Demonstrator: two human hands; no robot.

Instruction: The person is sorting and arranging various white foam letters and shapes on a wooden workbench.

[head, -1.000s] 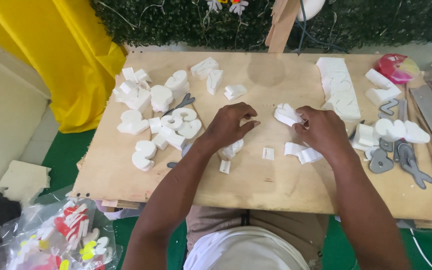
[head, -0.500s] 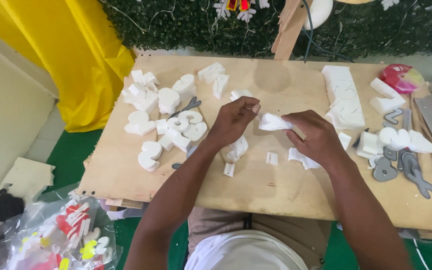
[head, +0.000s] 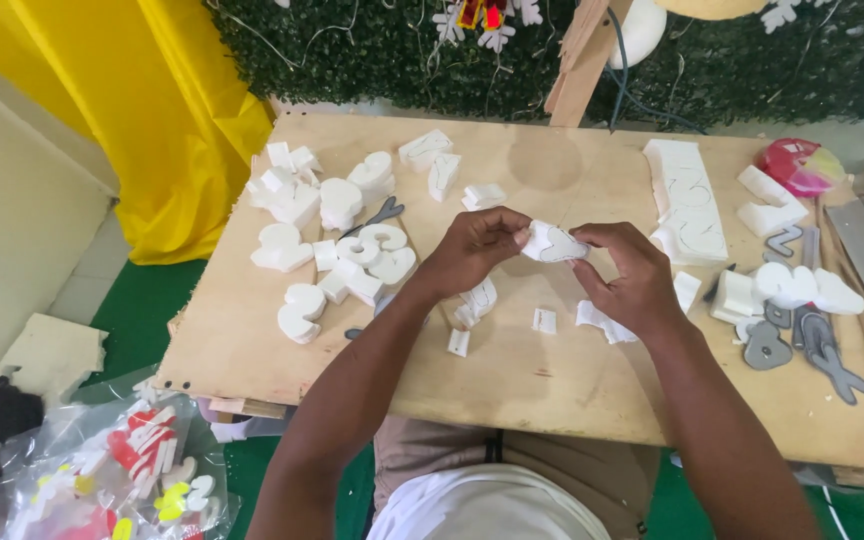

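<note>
Left hand (head: pixel 474 248): I see its fingers pinching the white foam piece (head: pixel 553 243).
Right hand (head: pixel 630 272): gripping the same piece's other end.
Place: above the plywood board (head: pixel 552 390), mid-board.

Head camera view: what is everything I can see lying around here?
foam piece: one, white, held between both hands above the board
cut foam shapes: many, white, piled on the board's left side
foam scraps: a few, white, under the hands
foam strip: one, white with drawn outlines, right of centre
grey templates: several, grey, right edge
plywood board: one, tan, work surface
yellow cloth: one, hanging top left
plastic bag: one, clear with coloured shapes, bottom left
left hand: gripping the foam piece
right hand: gripping the foam piece
</note>
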